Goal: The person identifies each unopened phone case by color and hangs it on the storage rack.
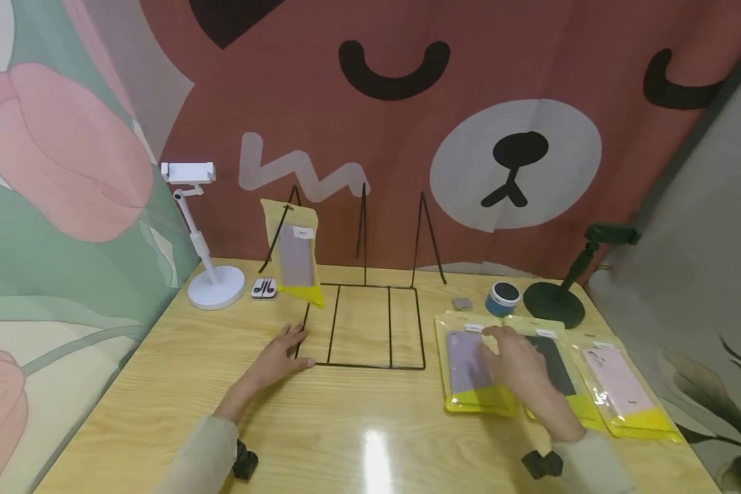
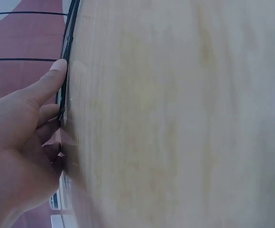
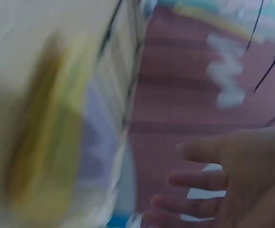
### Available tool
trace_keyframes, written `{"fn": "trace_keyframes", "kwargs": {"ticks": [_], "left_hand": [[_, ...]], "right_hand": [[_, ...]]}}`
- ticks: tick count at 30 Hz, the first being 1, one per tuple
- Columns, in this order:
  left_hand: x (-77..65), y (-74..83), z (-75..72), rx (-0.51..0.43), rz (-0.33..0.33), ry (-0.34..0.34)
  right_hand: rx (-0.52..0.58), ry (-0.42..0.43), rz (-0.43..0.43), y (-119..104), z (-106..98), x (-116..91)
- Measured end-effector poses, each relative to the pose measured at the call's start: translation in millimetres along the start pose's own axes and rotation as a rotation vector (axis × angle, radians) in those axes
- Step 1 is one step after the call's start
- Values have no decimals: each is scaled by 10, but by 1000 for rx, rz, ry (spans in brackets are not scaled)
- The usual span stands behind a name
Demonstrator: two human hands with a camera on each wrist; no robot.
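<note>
Three packets lie in a row on the right side of the table: one with a purple phone case [image 1: 465, 363], one with a dark phone case [image 1: 557, 367] and one with a pink phone case [image 1: 617, 384]. Each is clear with a yellow lower end and a small white label. The right hand [image 1: 517, 363] is above the purple one's right part, its fingers spread and holding nothing; whether a fingertip touches the plastic, I cannot tell.

Left of the packets stands a black wire rack [image 1: 390, 329] with slanted prongs. A fourth packet [image 1: 296, 257], a purple case inside, hangs at its left prong. The left hand [image 1: 278, 357] rests at the rack's front left corner, thumb and fingers apart and touching the wire.

Behind the row are a small grey box [image 1: 462, 304], a blue tin [image 1: 503, 300] and a dark green phone stand [image 1: 554, 303]. Near the hanging packet are earphones [image 1: 263, 288] in a case and a white phone stand [image 1: 216, 288]. A reddish-brown curtain [image 1: 395, 144] with a cartoon face hangs behind the table [image 1: 309, 439].
</note>
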State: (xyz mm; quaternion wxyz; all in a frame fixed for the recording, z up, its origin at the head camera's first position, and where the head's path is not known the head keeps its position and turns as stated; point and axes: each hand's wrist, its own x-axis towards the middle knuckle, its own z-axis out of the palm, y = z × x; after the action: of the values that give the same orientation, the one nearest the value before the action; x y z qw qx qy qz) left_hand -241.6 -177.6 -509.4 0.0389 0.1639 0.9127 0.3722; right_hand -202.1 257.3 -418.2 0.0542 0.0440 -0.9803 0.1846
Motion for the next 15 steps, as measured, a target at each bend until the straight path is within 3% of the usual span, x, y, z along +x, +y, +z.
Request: {"fn": "trace_keyframes", "kwargs": {"ticks": [6, 12, 15], "left_hand": [[-27, -40, -28, -7, -22, -6], [-42, -46, -25, -18, -59, -22], [-16, -34, -2, -24, -44, -28]], "right_hand": [[-103, -17, 267, 656, 32, -37], [-79, -118, 369, 946, 86, -66], [-52, -135, 417, 1039, 78, -95]]}}
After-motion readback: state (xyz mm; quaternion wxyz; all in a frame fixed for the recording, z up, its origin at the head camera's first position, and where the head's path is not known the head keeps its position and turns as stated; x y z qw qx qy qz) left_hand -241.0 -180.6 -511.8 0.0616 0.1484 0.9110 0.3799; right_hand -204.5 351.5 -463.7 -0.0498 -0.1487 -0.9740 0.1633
